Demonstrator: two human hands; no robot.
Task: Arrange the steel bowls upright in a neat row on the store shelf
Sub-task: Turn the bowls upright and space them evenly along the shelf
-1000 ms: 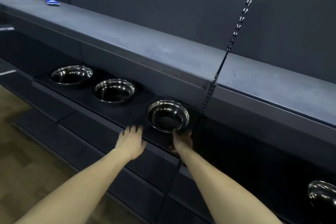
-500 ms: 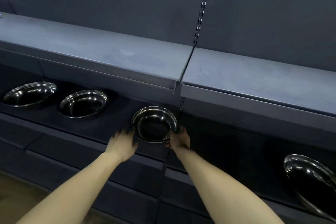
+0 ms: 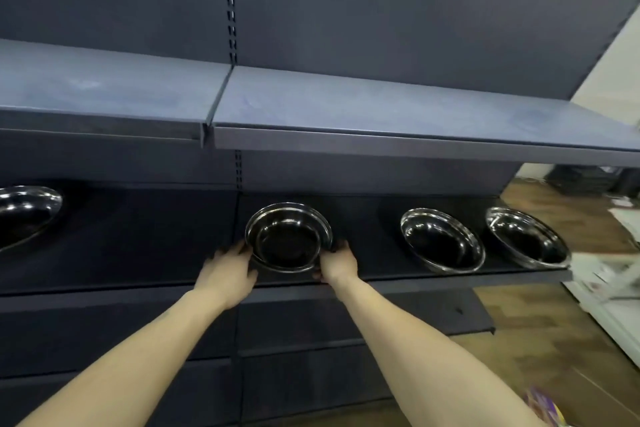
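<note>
Since the earlier frame, the held bowl [image 3: 288, 237] has been carried to the right, past the slotted upright [image 3: 238, 168], and is now set at the left end of the next shelf bay. It is gripped on both sides: the left hand [image 3: 228, 272] is curled against its left rim, and the right hand [image 3: 337, 263] is curled round its right rim. The bowl is kept upright, mouth up, near the front edge of the dark shelf [image 3: 433, 277]. Open shelf is left between it and the second bowl [image 3: 441, 239], which is seen well apart to the right; a third bowl [image 3: 528, 237] is placed just beyond that, close to the shelf's right end. In the left bay, a wide stretch of bare shelf is found between the held bowl and a fourth bowl [image 3: 27, 211], cut by the left border. An upper shelf [image 3: 381, 114] is seen overhanging the row, so room above the bowls is limited. No readable writing or brand is made out.
</note>
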